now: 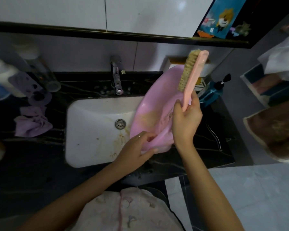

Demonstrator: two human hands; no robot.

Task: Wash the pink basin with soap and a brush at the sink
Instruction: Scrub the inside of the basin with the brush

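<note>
Pink basin (155, 104) stands tilted on edge, half over the white sink (90, 130), prob. so its inside faces the brush. Left hand (137, 145) pinches its lower rim to steady it. Right hand (185, 122) clamps the pink brush (193, 75) by the handle w/ bristles raised. Basin inside shows brownish smears.

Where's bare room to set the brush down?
Bare: the sink bowl left of the pink basin, round the drain; the dark counter in front of the purple cloth. Crowded: bottles back left, pump bottle behind the brush in the right hand.
</note>
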